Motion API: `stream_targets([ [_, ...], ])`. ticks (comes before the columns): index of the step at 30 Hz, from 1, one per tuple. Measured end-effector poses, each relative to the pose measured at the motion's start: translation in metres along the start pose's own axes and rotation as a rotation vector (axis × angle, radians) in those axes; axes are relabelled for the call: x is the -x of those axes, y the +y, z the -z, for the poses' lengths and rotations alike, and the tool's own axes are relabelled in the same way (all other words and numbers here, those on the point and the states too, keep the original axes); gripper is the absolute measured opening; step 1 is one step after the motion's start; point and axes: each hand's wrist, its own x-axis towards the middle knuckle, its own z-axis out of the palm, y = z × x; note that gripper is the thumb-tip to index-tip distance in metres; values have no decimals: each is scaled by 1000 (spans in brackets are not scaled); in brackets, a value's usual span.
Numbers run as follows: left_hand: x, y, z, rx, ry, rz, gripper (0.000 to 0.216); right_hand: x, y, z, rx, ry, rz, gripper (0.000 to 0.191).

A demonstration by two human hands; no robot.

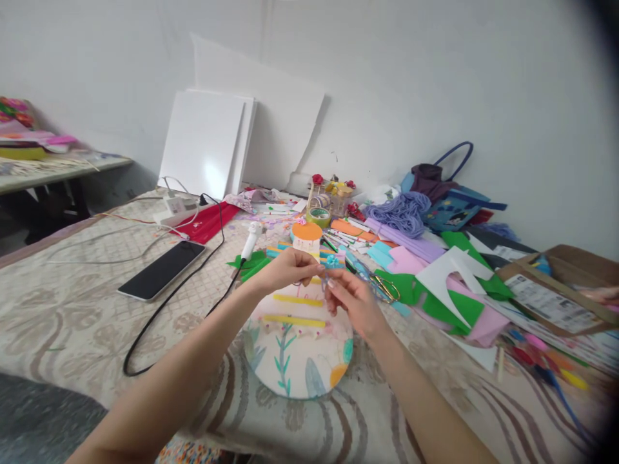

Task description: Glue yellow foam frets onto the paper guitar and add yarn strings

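Painted board (304, 370), beneath left grip (290, 268), right grip (354, 301)

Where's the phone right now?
Head view, left side: the phone lies on the patterned tablecloth, on the near side of the red sheet and left of the white corded tool.

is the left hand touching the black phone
Apart: the head view shows the left hand well to the right of the black phone, with patterned tablecloth visible between them.
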Motion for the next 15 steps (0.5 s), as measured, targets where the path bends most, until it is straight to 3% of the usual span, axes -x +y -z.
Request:
stream_targets([
  [7, 1, -2, 17, 40, -10, 47, 40, -12, -1, 26, -72, 317, 75, 26],
  [15, 2, -6, 30, 79, 9, 106, 34, -20, -4, 46, -141, 466, 90, 28],
])
